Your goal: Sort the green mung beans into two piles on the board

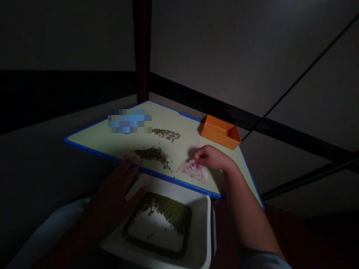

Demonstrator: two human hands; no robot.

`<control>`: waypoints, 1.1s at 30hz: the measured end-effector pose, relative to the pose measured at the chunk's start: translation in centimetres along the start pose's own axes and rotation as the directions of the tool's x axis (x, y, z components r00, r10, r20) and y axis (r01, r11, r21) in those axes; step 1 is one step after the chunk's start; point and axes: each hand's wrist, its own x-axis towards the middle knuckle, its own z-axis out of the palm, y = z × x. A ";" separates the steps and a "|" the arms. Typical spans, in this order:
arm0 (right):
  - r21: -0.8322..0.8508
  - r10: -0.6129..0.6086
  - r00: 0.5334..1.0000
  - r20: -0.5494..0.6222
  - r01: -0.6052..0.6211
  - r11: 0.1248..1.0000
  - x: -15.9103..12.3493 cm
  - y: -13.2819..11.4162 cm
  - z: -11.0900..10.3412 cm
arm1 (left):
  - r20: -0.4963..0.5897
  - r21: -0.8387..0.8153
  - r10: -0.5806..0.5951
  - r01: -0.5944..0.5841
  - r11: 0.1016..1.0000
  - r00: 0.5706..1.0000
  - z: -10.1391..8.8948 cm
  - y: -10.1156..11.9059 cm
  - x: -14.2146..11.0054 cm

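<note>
My left hand (123,183) is in shadow with its fingers spread. It reaches over the left side of a white plastic tub (206,224), fingertips by the blue edge of a pale board (193,136). Small green beans (171,209) lie in the tub, heaped on the far side and along the base. My right hand (209,157) is closed, its fingertips pinching the upper edge of a pink, see-through protractor (193,172) on the board. Left of the protractor lies a dark pile of beans (153,155), with a thinner scatter of beans (166,134) behind it.
An orange open box (220,132) stands at the board's far right corner. A blurred-out blue item (127,121) lies at the far left. Walls rise close behind the board, with a dark red post (142,52) at the corner. The light is dim.
</note>
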 end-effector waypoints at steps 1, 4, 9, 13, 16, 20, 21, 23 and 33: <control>-0.004 -0.005 1.000 -0.007 0.005 1.000 0.0 0.0 0.0 | 0.002 0.000 -0.002 0.002 1.000 1.000 0.0 0.0 0.0; 0.011 -0.025 1.000 -0.009 0.025 1.000 0.1 0.0 0.2 | 0.001 -0.011 -0.018 0.018 1.000 1.000 -0.1 0.1 0.0; 0.053 -0.051 0.998 0.034 0.049 0.997 0.3 0.0 0.5 | 0.014 -0.025 -0.036 0.036 0.999 0.999 -0.4 0.5 0.2; 0.073 -0.063 0.996 0.063 0.058 0.996 0.3 -0.2 0.6 | 0.042 -0.026 -0.043 0.044 0.999 0.998 -0.6 0.5 0.3; 0.093 -0.075 0.995 0.068 0.069 0.993 0.4 -0.2 0.8 | 0.051 -0.038 -0.051 0.053 0.998 0.997 -0.6 0.6 0.3; 0.100 -0.084 0.994 0.072 0.077 0.992 0.4 -0.2 0.9 | 0.048 -0.061 -0.066 0.069 0.996 0.997 -0.9 0.8 0.4; 0.098 -0.089 0.993 0.073 0.081 0.992 0.4 -0.2 0.9 | 0.050 -0.062 -0.066 0.069 0.996 0.997 -1.0 0.9 0.5; 0.102 -0.096 0.992 0.081 0.087 0.991 0.4 -0.2 0.9 | 0.052 -0.060 -0.066 0.069 0.996 0.996 -1.1 0.9 0.5; 0.137 -0.081 0.993 0.086 0.069 0.988 0.4 -0.1 0.8 | 0.013 -0.051 -0.039 0.040 0.998 0.999 -0.5 0.6 0.2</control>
